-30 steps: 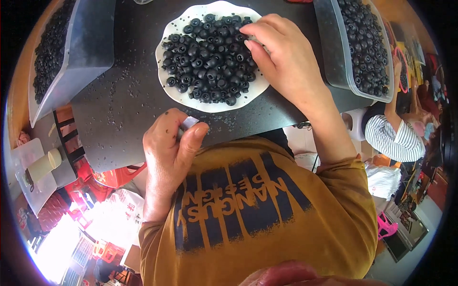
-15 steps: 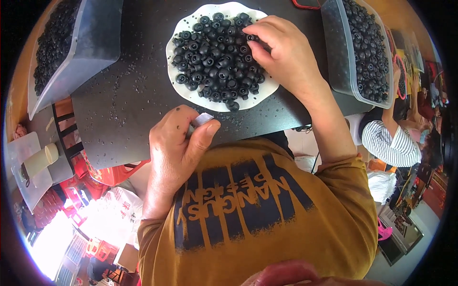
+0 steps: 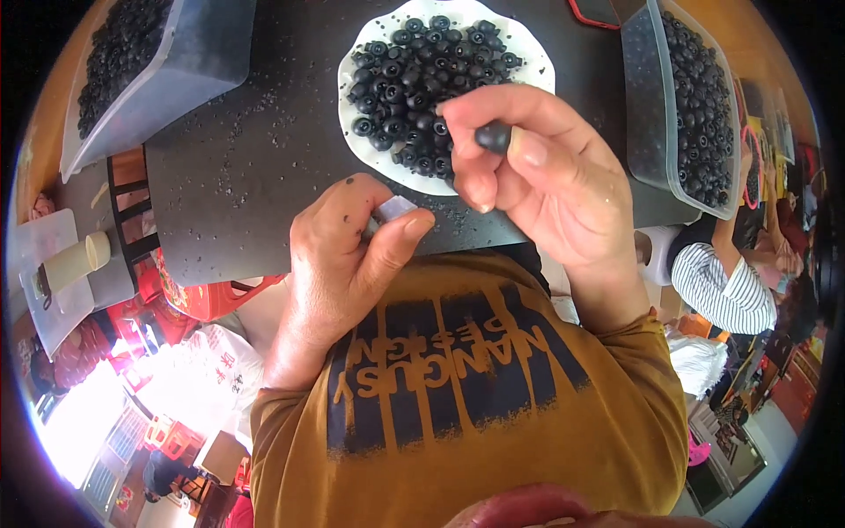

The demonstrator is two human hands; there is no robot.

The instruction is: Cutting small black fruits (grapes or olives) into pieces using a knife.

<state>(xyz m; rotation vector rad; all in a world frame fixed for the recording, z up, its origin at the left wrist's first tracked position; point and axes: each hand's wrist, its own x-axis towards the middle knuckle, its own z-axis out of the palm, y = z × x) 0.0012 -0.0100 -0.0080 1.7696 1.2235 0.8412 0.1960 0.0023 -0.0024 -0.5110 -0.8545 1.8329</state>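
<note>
Between the thumb and fingers of my right hand (image 3: 572, 180) is a small black rubber-like part (image 3: 494, 137), round and smooth, held over the near right edge of a white scalloped plate (image 3: 537, 79). On that plate lies a heap of similar black parts (image 3: 414, 84), many with a ring-shaped opening. My left hand (image 3: 339, 242) is closed around a flat, pale grey, blade-like piece (image 3: 395, 209). Its tip shows between thumb and forefinger, while the rest is hidden in the fist. Black specks stick to the left knuckles.
A translucent bin (image 3: 198, 75) with small black pieces stands at the left of the dark table (image 3: 220, 198); another bin (image 3: 650, 114) of black parts stands at the right. Black crumbs dot the tabletop. A red-edged object (image 3: 596, 12) lies at the back. A person in a striped top (image 3: 726, 286) sits beyond, right.
My right hand has come back from the heap toward me, lifting a black part. My left hand keeps its grip on the pale piece. The whole view has shifted slightly.
</note>
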